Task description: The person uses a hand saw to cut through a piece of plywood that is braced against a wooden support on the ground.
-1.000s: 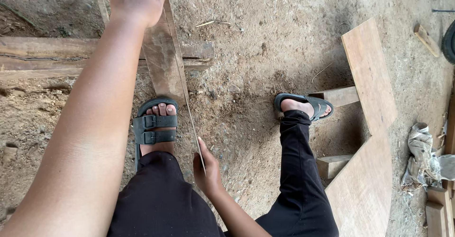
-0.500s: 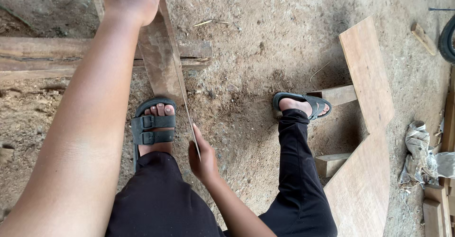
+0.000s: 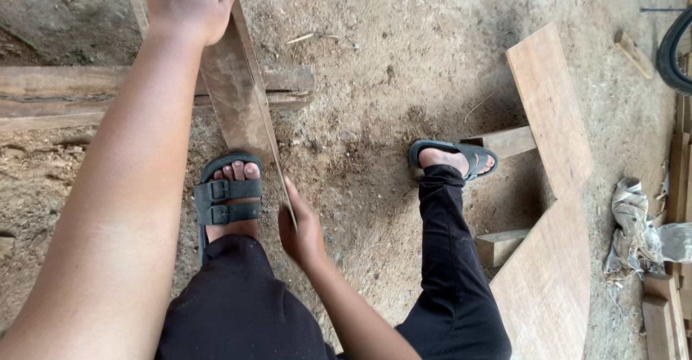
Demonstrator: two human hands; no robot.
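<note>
Head view: left hand (image 3: pixel 189 3) clamps the far end of a narrow wooden plank (image 3: pixel 238 97) at 11 o'clock; right hand (image 3: pixel 301 229) pinches its near edge. Plank rests across a timber beam (image 3: pixel 50 97), apparently only being positioned.

A dirt floor (image 3: pixel 375 57) bears a timber beam (image 3: pixel 43 97), wide boards (image 3: pixel 555 115) and crumpled rags (image 3: pixel 634 223).

Two bare hands showed: the left hand (image 3: pixel 189 3) and the right hand (image 3: pixel 303 229). Two dark strapped sandals (image 3: pixel 229 194) stood on the dirt floor (image 3: pixel 375 57). Two broad flat wooden boards (image 3: pixel 551 108) lay near its right edge, with two small wooden blocks (image 3: pixel 508 141) beside them. One narrow wooden plank (image 3: pixel 241 93) crossed one weathered timber beam (image 3: pixel 50 93). One crumpled grey rag (image 3: pixel 634 223) lay at the right edge.
</note>
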